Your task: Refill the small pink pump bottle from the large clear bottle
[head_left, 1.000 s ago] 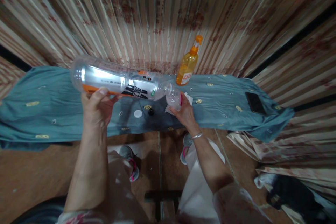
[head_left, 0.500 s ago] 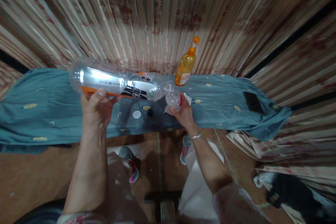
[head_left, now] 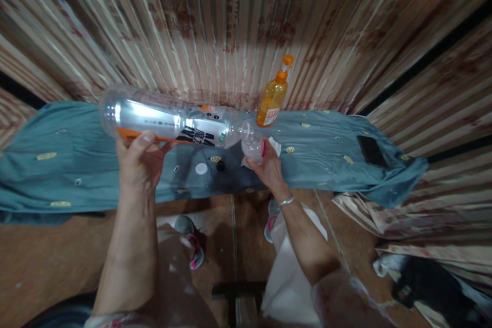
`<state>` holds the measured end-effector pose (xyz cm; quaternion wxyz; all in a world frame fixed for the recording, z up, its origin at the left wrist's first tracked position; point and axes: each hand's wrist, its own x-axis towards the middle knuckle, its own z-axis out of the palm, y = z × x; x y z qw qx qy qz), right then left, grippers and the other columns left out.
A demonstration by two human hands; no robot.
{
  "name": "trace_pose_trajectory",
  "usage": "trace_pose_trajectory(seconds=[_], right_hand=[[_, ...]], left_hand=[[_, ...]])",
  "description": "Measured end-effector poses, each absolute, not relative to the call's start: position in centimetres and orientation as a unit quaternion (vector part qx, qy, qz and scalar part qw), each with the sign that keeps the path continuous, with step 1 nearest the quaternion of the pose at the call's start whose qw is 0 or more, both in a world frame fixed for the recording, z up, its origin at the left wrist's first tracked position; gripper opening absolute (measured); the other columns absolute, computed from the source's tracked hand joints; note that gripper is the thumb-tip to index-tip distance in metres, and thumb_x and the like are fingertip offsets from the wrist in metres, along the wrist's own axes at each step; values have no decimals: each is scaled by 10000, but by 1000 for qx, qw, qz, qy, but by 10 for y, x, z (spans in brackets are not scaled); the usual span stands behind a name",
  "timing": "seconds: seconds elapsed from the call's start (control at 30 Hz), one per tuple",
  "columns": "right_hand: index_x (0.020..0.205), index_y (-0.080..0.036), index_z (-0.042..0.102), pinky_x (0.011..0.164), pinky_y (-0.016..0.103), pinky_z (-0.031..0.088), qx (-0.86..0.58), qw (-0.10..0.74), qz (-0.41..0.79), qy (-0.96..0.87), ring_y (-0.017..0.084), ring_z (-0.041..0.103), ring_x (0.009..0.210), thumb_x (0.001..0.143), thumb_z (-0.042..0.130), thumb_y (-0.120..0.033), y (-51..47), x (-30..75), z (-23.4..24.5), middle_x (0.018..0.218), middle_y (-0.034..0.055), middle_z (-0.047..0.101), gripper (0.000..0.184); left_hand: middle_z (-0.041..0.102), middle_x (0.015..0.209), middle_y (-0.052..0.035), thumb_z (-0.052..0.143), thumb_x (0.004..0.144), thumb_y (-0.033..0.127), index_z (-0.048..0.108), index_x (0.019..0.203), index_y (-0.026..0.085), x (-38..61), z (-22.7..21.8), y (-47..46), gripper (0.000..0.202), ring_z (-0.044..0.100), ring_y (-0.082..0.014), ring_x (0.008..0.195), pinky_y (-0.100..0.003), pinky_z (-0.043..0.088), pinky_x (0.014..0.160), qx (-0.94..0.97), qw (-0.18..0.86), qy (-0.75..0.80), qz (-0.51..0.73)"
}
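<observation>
My left hand [head_left: 140, 161] is closed around the wide end of a large clear plastic bottle [head_left: 172, 118] with an orange, black and silver label. The bottle lies nearly level in the air, its neck to the right. That neck meets the mouth of a small clear bottle [head_left: 251, 147], which my right hand [head_left: 269, 165] grips from the right side. Whether liquid passes between them I cannot make out. Below the large bottle, a white cap [head_left: 201, 168] and a small black cap [head_left: 220, 165] lie on the cloth. Behind my right hand shows a crumpled white tissue [head_left: 275, 145].
An orange pump bottle [head_left: 272, 100] stands at the back of the narrow table, which a teal cloth [head_left: 319, 148] covers. Towards the right end lies a black phone [head_left: 371, 151]. Pleated curtains [head_left: 184, 36] hang close behind. Dark items [head_left: 434, 287] lie on the floor at lower right.
Both hands keep their hold, and the two bottles stay mouth to mouth. The large bottle's wide end has shifted very slightly left; the view has moved a little.
</observation>
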<state>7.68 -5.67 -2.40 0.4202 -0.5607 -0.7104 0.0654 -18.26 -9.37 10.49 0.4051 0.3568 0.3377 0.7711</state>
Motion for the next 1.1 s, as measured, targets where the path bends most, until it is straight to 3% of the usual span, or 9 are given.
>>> trace_pose_trajectory(seconds=[0.67, 0.83, 1.1], right_hand=[[1391, -107, 293, 1034, 508, 434, -550, 415, 51, -723, 314, 499, 1239, 747, 681, -365, -56, 74, -25, 1322, 208, 520, 794], [1384, -99, 305, 1026, 504, 446, -549, 416, 42, -724, 321, 508, 1227, 738, 695, -355, -56, 73, -25, 1311, 209, 528, 797], [1404, -117, 270, 1063, 513, 405, -550, 411, 36, -726, 314, 478, 1261, 748, 684, -361, -56, 74, -27, 1349, 205, 496, 813]], left_hand=[[633, 673, 61, 750, 478, 191, 598, 1020, 336, -184, 106, -95, 582, 654, -192, 744, -292, 581, 558, 360, 403, 329, 774], [668, 749, 33, 755, 463, 197, 603, 1023, 314, -184, 105, -95, 592, 653, -188, 738, -254, 557, 514, 353, 404, 331, 776], [656, 700, 39, 747, 459, 182, 621, 1021, 309, -186, 103, -94, 590, 650, -188, 683, -294, 577, 523, 336, 409, 332, 781]])
